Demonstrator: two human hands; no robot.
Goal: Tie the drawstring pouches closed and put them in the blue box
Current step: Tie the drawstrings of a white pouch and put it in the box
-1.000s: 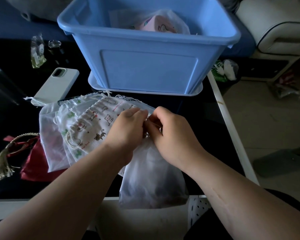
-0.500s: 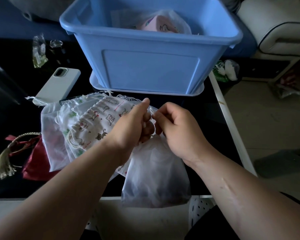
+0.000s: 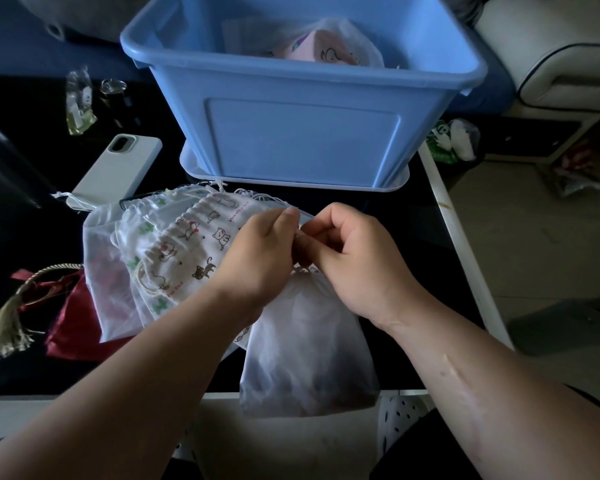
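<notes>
— Where are my hands right now?

— Your left hand (image 3: pixel 260 258) and your right hand (image 3: pixel 357 261) meet fingertip to fingertip, just above the gathered neck of the white pouch (image 3: pixel 305 344). Both are curled tight, thumbs and fingers pinching at that neck. The cord is too thin and too hidden by your fingers to make out.

— And the pouch itself?

— It lies on the black table (image 3: pixel 413 237) straight in front of you. Its neck is puckered under your right hand, and its bottom hangs past the table's near edge.

— What about the others?

— There's a pile just to the left, partly under your left wrist. The cat-print pouch (image 3: pixel 187 251) is on top, a green-print pouch (image 3: pixel 142 230) sits beneath it, and a sheer mesh pouch (image 3: pixel 101 271) is lowest. Farther left lies a red pouch (image 3: pixel 70 323) with a tassel (image 3: pixel 7 327).

— And the box?

— The blue box (image 3: pixel 302 133) stands behind the pile with its top open, resting on a flat blue lid (image 3: pixel 291 181). A clear-wrapped pink pouch (image 3: pixel 329 46) lies inside it, toward the right. Left of the box, a white phone (image 3: pixel 118 168) lies camera side up.
</notes>
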